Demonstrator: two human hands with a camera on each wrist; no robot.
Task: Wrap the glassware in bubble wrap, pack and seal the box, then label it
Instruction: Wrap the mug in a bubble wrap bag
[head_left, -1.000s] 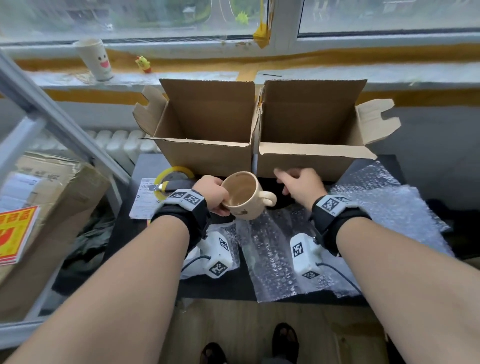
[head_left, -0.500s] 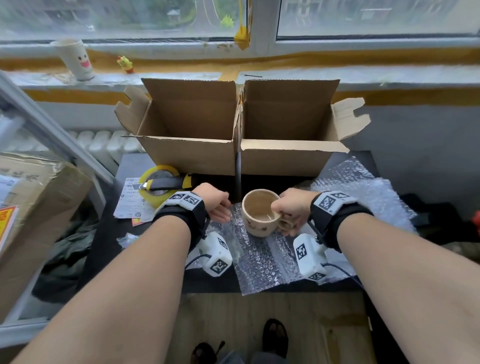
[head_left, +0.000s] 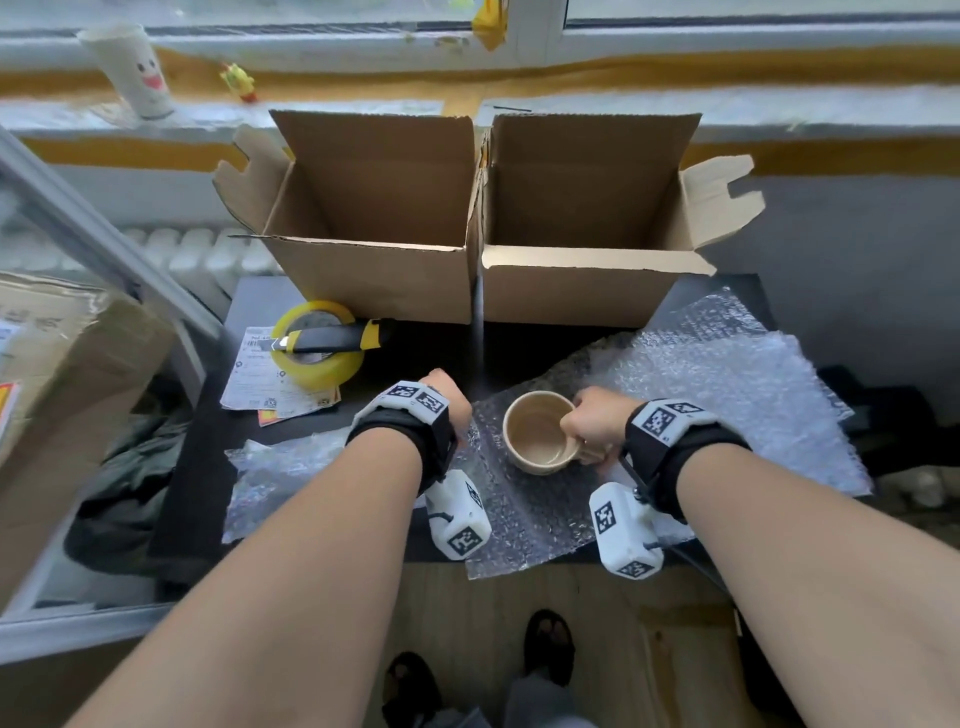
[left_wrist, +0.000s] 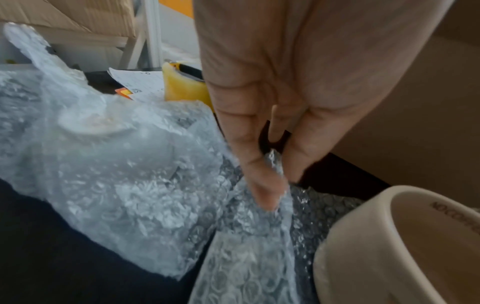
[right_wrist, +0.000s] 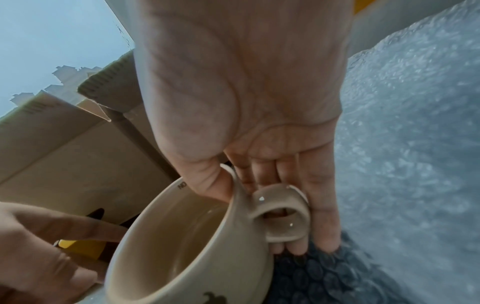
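A cream mug (head_left: 537, 436) sits low over a sheet of bubble wrap (head_left: 535, 514) on the black table; whether it touches the sheet I cannot tell. My right hand (head_left: 592, 423) grips its handle (right_wrist: 283, 218), thumb on the rim. Just left of the mug (left_wrist: 389, 242), my left hand (head_left: 449, 400) pinches the raised edge of the bubble wrap (left_wrist: 249, 246) between its fingertips (left_wrist: 265, 193). Two open cardboard boxes, left (head_left: 384, 283) and right (head_left: 571, 293), stand behind.
A yellow tape roll (head_left: 311, 371) with a utility knife (head_left: 332, 339) across it lies on paper labels (head_left: 249, 382) at the left. A bubble-wrap bundle (left_wrist: 103, 164) lies left of my hand. More bubble wrap (head_left: 727, 395) lies at the right. A big carton (head_left: 67, 395) stands beside the table.
The mug went from my left hand to my right hand and came down onto the bubble wrap. My left hand moved to the sheet's edge and pinched it.
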